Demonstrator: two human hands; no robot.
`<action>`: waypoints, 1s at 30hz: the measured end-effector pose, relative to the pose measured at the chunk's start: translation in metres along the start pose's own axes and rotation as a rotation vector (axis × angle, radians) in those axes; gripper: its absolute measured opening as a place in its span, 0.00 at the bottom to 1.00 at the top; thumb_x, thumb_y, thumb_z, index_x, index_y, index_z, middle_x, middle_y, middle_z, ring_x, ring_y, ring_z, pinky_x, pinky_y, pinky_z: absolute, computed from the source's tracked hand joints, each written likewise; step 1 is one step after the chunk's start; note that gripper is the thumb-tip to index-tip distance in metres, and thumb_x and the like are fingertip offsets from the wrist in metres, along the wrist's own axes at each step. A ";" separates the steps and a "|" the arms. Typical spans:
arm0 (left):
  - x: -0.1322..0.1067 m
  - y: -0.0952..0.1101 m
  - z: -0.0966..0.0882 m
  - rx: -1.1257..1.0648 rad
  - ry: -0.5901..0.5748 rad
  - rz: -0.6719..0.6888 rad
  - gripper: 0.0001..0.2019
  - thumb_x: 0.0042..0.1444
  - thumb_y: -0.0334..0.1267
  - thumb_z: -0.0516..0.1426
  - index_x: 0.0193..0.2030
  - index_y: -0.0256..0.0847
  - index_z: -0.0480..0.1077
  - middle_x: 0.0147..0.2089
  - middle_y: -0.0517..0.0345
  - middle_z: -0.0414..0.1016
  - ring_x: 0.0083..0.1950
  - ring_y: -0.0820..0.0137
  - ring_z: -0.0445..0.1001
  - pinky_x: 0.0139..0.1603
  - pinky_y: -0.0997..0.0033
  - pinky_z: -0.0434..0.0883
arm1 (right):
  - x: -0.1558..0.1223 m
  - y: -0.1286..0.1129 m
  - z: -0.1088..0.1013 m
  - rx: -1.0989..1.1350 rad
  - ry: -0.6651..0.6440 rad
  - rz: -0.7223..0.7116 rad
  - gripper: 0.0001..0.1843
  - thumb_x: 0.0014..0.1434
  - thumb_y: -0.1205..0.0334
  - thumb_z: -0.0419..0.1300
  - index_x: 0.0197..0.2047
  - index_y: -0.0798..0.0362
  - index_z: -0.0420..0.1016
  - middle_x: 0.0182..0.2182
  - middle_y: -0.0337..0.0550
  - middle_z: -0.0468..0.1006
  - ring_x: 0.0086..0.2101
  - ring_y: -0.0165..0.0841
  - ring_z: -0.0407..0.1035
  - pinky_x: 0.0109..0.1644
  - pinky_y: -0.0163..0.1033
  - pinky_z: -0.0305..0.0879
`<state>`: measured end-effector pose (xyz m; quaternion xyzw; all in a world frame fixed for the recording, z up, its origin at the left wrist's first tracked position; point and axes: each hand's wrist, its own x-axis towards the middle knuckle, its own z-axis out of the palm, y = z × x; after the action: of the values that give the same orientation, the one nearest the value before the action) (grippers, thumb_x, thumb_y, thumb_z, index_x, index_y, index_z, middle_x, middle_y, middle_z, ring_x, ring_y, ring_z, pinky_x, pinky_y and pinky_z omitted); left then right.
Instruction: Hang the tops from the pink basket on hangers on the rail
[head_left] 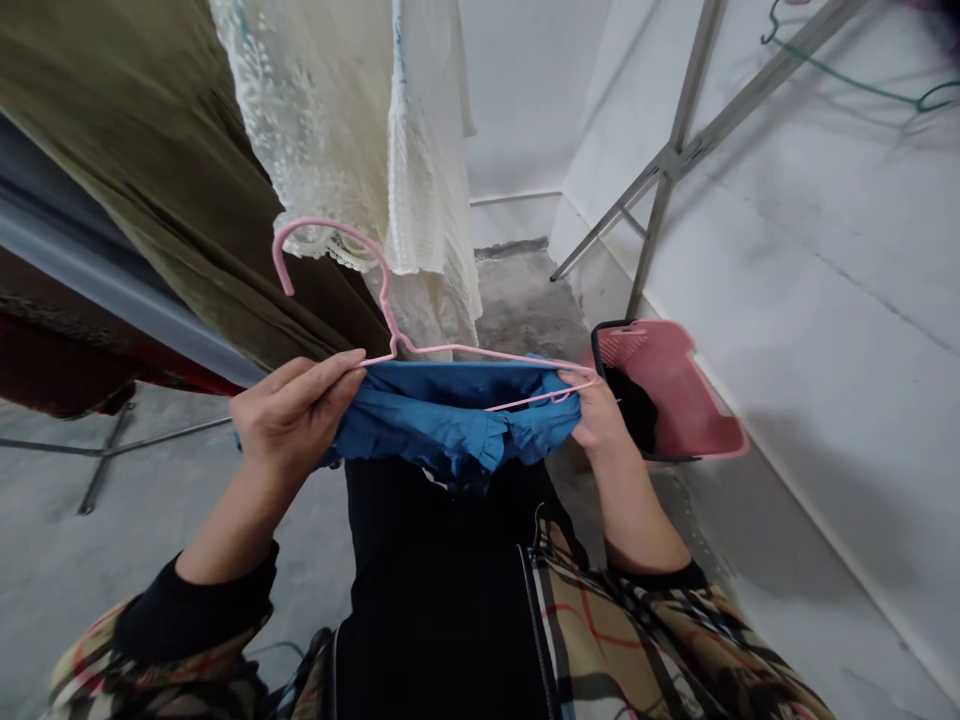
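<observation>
The blue garment is stretched between the two hands in front of the person's lap, its upper edge pulled nearly straight and its lower part gathered in loose folds. The pink hanger lies along that edge, partly inside the garment, with its hook rising and curving to the left.

The left hand is closed, thumb and fingers pinching the garment's left end together with the hanger's arm. The right hand is closed on the garment's right end, the thumb side against the hanger's corner; some of its fingers are hidden, so I cannot tell how they all lie.

Both arms have black cuffs below plaid sleeves, and the person's top is black.

Just beyond the hands hang a cream lace garment and, to its left, an olive cloth. Near the right hand, a pink basket stands on the floor by the wall, with something dark in it. Above it, a metal frame stands against the wall, and a green hanger shows at the upper right.
</observation>
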<state>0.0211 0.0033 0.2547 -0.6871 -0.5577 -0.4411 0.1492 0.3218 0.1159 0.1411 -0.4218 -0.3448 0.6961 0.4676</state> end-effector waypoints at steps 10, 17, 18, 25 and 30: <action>-0.020 -0.015 -0.008 0.139 0.048 -0.014 0.09 0.58 0.38 0.62 0.45 0.49 0.79 0.29 0.64 0.77 0.26 0.77 0.72 0.26 0.73 0.66 | -0.007 -0.030 -0.008 -0.601 0.114 -0.511 0.13 0.55 0.55 0.64 0.40 0.53 0.82 0.35 0.44 0.82 0.35 0.35 0.74 0.41 0.39 0.69; -0.015 -0.026 -0.019 0.192 0.118 -0.082 0.11 0.59 0.39 0.61 0.48 0.50 0.78 0.30 0.63 0.76 0.29 0.74 0.73 0.28 0.71 0.65 | -0.012 -0.040 0.009 -0.840 0.093 -0.692 0.12 0.55 0.65 0.58 0.39 0.52 0.81 0.34 0.42 0.80 0.36 0.33 0.72 0.42 0.38 0.68; -0.017 -0.027 -0.020 0.200 0.130 -0.076 0.11 0.59 0.38 0.61 0.48 0.50 0.78 0.30 0.63 0.76 0.28 0.74 0.73 0.27 0.71 0.66 | -0.010 -0.040 0.010 -0.848 0.087 -0.710 0.12 0.54 0.65 0.58 0.39 0.52 0.81 0.34 0.42 0.79 0.35 0.33 0.71 0.41 0.37 0.67; -0.024 -0.029 -0.022 0.270 0.146 -0.174 0.09 0.60 0.42 0.60 0.44 0.47 0.80 0.29 0.61 0.77 0.27 0.75 0.73 0.30 0.77 0.69 | 0.006 -0.033 0.016 -0.690 -0.052 -0.475 0.15 0.49 0.62 0.60 0.41 0.54 0.80 0.36 0.45 0.80 0.33 0.34 0.73 0.35 0.37 0.68; -0.027 -0.029 -0.028 0.248 0.181 -0.216 0.08 0.60 0.41 0.60 0.42 0.46 0.81 0.28 0.60 0.76 0.27 0.75 0.73 0.30 0.78 0.69 | 0.016 -0.023 0.029 -0.574 -0.094 -0.319 0.17 0.47 0.60 0.61 0.41 0.56 0.80 0.35 0.46 0.82 0.33 0.35 0.74 0.32 0.36 0.68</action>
<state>-0.0174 -0.0240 0.2412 -0.5570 -0.6627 -0.4425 0.2341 0.3005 0.1361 0.1689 -0.4444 -0.6099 0.5072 0.4163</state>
